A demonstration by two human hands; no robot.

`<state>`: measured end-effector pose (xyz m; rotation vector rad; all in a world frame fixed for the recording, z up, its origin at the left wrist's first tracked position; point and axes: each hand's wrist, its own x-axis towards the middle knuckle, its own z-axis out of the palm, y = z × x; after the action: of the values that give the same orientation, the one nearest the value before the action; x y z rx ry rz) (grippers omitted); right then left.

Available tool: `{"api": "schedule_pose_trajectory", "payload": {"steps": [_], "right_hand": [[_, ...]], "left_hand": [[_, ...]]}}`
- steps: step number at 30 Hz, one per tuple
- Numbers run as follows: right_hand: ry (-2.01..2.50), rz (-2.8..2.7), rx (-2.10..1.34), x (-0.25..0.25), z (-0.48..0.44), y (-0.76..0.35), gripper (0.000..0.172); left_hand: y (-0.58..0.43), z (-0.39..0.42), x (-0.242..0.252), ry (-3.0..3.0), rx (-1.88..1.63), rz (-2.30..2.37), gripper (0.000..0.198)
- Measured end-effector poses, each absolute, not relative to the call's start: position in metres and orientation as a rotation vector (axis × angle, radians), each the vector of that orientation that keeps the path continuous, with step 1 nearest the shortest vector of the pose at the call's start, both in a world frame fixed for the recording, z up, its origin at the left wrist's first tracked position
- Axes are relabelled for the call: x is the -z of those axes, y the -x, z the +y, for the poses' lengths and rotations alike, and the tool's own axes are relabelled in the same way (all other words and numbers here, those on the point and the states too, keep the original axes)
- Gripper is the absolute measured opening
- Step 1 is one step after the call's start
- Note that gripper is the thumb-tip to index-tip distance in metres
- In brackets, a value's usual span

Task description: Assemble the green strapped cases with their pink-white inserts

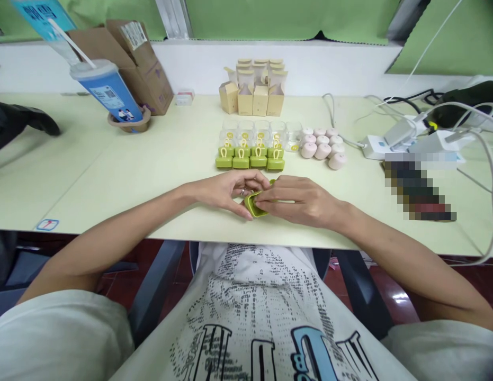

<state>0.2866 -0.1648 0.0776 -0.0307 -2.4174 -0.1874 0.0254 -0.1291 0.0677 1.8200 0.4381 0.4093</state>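
Near the table's front edge, a small green square case (251,206) is tilted so that its hollow inside faces me. My left hand (226,190), with a ring on one finger, curls its thumb and fingers around the case's left side. My right hand (304,202) is closed at its right side, fingertips at the opening and partly inside; whether they pinch something small is hidden. Just beyond the hands stand rows of similar green cases (241,162) with pale yellow loops on top. Behind these are clear plastic covers (246,129) with yellow marks. Several pale pink rounded pieces (322,151) are grouped to the right.
Small cardboard boxes (260,100) with raised flaps stand by the wall. At the left are a blue cup with a straw (111,92) and a brown carton (151,79). Power strips (377,147), cables and a pixelated dark object (419,190) occupy the right.
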Motion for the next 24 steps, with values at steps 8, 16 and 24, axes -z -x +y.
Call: {"api": "schedule_pose_trajectory", "payload": {"steps": [8, 16, 24], "right_hand": [[-0.006, -2.507, 0.204, -0.0807, -0.1648, -0.29, 0.014], [0.027, -2.487, 0.326, -0.0782, -0.1653, -0.2886, 0.015], [-0.002, -2.514, 0.517, -0.0759, -0.1691, -0.2897, 0.013]], "left_hand": [[-0.0268, -0.1262, -0.065, -1.726, -0.424, 0.439, 0.07], [-0.0265, -0.1253, -0.0656, -1.728, -0.409, 0.48, 0.07], [-0.028, -0.1279, -0.0675, -1.767, -0.376, 0.548, 0.075]]}}
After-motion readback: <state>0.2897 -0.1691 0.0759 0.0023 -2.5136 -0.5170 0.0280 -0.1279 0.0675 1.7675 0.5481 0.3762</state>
